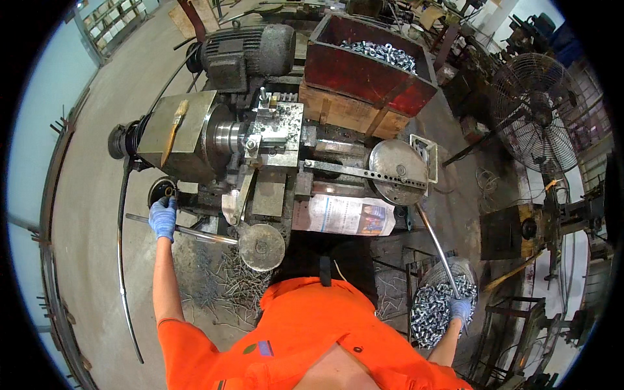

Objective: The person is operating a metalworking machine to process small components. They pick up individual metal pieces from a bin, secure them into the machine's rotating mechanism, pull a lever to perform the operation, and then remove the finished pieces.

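My left hand [162, 220], in a blue glove, is raised at a black round part [156, 188] on the machine's left side. Its fingers are closed near a small yellowish ring [169, 191]; what they grip is partly hidden. On the right, my gloved right hand [460, 309] is closed around the low end of a long metal lever [437, 242], which slants down from a big round disc [400, 162]. Below that hand, a round basket [469, 268] holds many small shiny metal sleeves [432, 315]. The lathe's chuck [224, 138] faces a tool post [276, 133].
A brush [174, 130] lies on the headstock, in front of a motor [247, 55]. A red bin [364, 71] of metal parts stands on a wooden crate [338, 110]. Newspaper [351, 215] covers the near ledge. Metal shavings [237, 279] litter the floor; a caged fan [539, 114] stands right.
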Available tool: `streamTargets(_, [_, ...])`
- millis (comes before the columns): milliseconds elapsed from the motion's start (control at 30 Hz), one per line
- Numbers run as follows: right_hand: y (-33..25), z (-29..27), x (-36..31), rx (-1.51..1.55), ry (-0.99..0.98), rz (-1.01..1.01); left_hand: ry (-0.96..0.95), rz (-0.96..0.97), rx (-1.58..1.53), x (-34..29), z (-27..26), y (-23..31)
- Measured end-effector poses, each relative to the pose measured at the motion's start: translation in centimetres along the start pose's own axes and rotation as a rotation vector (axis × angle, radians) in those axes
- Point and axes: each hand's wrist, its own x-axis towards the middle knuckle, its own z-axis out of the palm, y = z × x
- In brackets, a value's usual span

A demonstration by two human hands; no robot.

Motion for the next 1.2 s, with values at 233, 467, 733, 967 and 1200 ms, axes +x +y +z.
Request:
streamTargets(233, [-1.8,-1.8,-2.0,-0.021,0.028,0.006,-0.020,-0.006,-0.009,-0.3,-0.7,0.3])
streamTargets(467, [-1.1,-0.5,-1.5,-0.046,0.058,0.053,-0.028,0.004,0.013,-0.3,-0.8,0.6])
streamTargets(733, [-0.4,0.1,-1.5,-0.026,0.054,0.046,-0.031,-0.005,0.024,-0.1,-0.5,0.3])
streamTargets(967, [-0.9,-0.1,-2.7,-0.028,0.137,0.007,-0.038,-0.017,0.003,0.0,-0.4,0.1])
streamTargets(1200, [-1.4,-0.5,-3.0,0.030,0.035,0.037,-0.034,-0.016,-0.003,-0.1,-0.4,-0.2])
